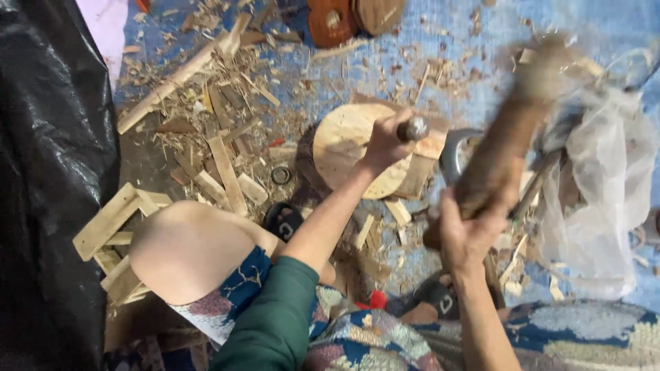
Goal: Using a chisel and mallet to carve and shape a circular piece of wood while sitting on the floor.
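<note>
black sheet cuts off the far left. wood scraps lie left of the left hand, closed around a chisel on the block. right hand grips a blurred mallet; plastic bag beyond.

wooden mallet in right hand: motion-blurred, head end smeared, shape not readable. left hand covers the shaft of the metal tool; only its rounded top shows, tip hidden against the round wooden block. block's right part hidden behind hand and a wood piece. clear plastic bag: contents too hazy to tell. brown round pieces cut off by top edge. black sheet cut off at left.
</note>
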